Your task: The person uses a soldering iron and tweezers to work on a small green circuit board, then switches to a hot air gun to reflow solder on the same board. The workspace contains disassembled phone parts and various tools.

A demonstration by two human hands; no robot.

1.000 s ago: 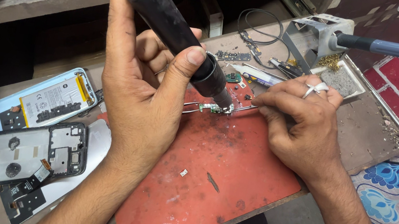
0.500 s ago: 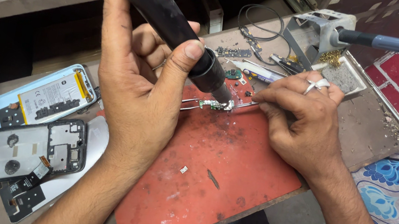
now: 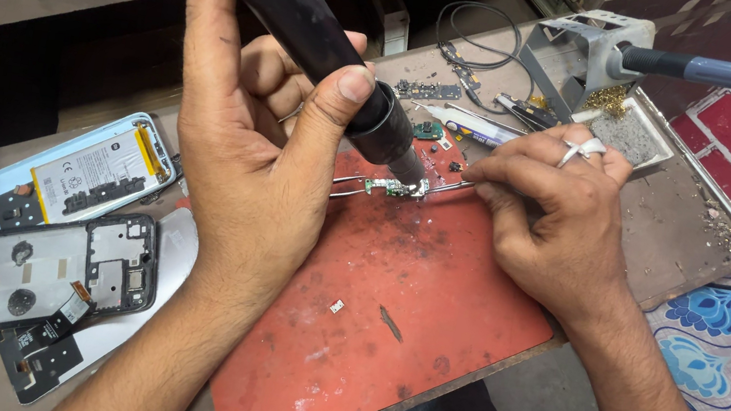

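The left hand (image 3: 246, 157) grips a black hot-air wand (image 3: 315, 31), nozzle down on a small green board (image 3: 391, 186) on the red mat (image 3: 384, 336), which the right hand (image 3: 550, 215) pinches in tweezers (image 3: 359, 187)

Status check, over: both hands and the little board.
Left hand grips black hot-air wand, nozzle over small circuit board. Right hand holds tweezers pinching the board above red mat. Nothing blocking.
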